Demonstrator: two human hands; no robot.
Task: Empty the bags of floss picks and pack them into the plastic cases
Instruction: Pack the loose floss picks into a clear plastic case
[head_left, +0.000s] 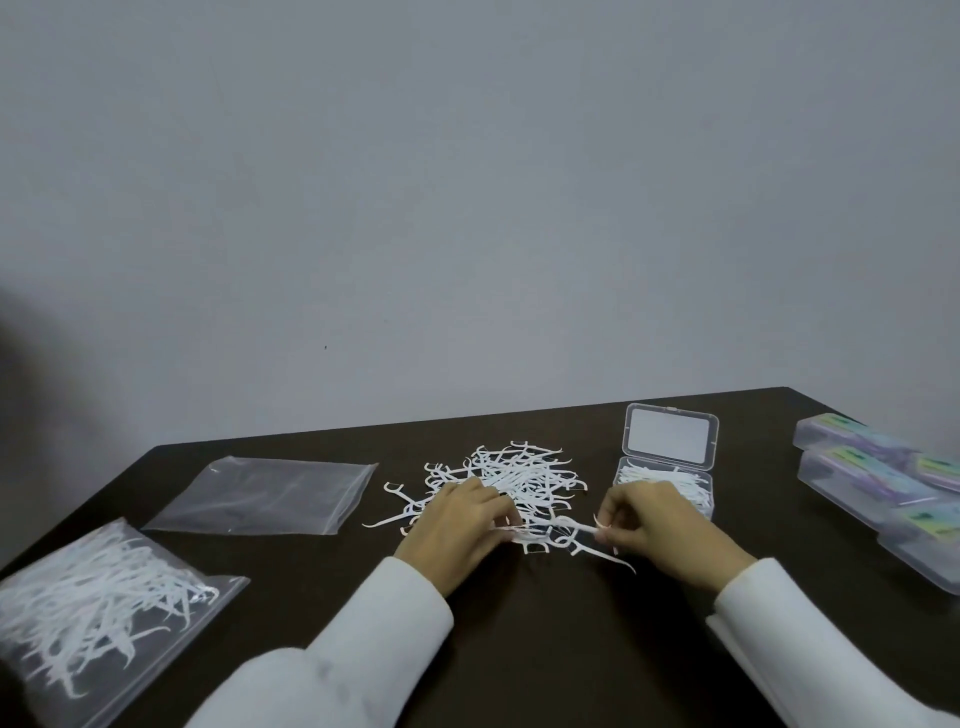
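Observation:
A loose pile of white floss picks lies in the middle of the dark table. My left hand rests at the pile's near edge, its fingers pinching a few picks. My right hand is just right of it and pinches floss picks that reach toward the left hand. Behind my right hand stands an open clear plastic case, lid up, with picks lying inside. An empty clear bag lies flat to the left. A full bag of picks sits at the near left.
Several closed plastic cases with coloured labels are stacked along the table's right edge. A plain grey wall rises behind the table. The table's far edge runs just behind the open case.

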